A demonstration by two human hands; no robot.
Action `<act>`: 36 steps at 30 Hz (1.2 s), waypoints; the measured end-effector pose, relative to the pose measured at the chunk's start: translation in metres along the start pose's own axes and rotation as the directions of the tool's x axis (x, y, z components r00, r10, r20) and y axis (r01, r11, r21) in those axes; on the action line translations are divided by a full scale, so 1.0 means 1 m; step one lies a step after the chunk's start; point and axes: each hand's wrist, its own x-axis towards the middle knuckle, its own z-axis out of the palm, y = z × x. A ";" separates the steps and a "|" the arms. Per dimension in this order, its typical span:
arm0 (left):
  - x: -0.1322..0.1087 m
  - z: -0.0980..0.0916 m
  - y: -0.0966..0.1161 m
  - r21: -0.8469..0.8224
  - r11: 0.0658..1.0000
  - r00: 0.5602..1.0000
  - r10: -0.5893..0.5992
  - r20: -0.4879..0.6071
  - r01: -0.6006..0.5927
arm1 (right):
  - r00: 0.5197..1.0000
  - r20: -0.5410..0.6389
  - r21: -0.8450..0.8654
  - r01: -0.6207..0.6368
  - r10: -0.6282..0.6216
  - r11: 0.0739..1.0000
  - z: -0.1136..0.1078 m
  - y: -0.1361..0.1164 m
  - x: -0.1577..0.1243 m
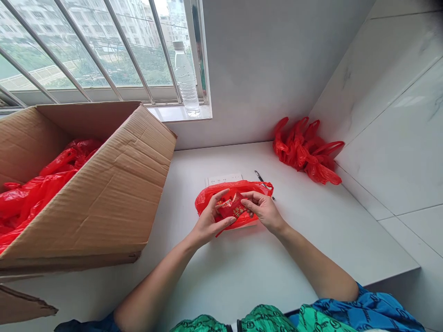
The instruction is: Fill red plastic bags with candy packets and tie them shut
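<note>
In the head view, a small red packet with gold lettering is held between my two hands over the table. My left hand has its fingers behind the packet and its thumb along the lower edge. My right hand pinches the packet's right side between thumb and fingers. Under both hands lies a red plastic bag, spread out on the table. What else the bag holds is mostly hidden by my hands. A sheet of paper with writing sticks out behind the bag, and a black pen lies partly under it.
An open cardboard box with red plastic bags inside stands at the left. More red plastic bags are heaped at the back right against the wall. A clear water bottle stands on the sill by the barred window.
</note>
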 end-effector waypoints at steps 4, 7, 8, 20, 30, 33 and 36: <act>-0.001 -0.003 0.005 0.106 0.993 0.999 0.047 0.015 -0.048 | 1.000 0.002 0.021 -0.029 0.029 0.999 0.000 0.002 0.001; -0.003 -0.005 0.004 0.180 0.982 0.998 0.043 0.049 -0.051 | 0.998 -0.059 0.022 -0.017 0.018 1.000 -0.003 0.002 0.004; -0.003 -0.005 0.002 0.240 0.968 0.997 0.065 0.034 -0.071 | 0.995 -0.104 0.011 0.006 -0.005 1.000 -0.005 0.002 0.004; 0.001 -0.020 -0.017 0.675 0.729 0.895 0.370 -0.249 -0.114 | 0.811 -0.100 -0.681 0.367 -0.577 0.634 -0.019 -0.008 -0.005; -0.003 -0.009 -0.020 0.094 0.996 0.976 0.010 -0.218 0.011 | 0.811 0.215 -0.431 0.579 -0.544 0.692 0.005 -0.007 -0.017; 0.001 -0.010 -0.016 -0.033 0.999 0.976 -0.047 -0.214 0.041 | 0.840 0.179 -0.372 0.540 -0.512 0.755 0.005 -0.005 -0.017; 0.003 -0.009 -0.011 -0.081 0.995 0.979 -0.069 -0.193 0.054 | 0.879 0.131 -0.313 0.475 -0.458 0.822 0.004 -0.001 -0.013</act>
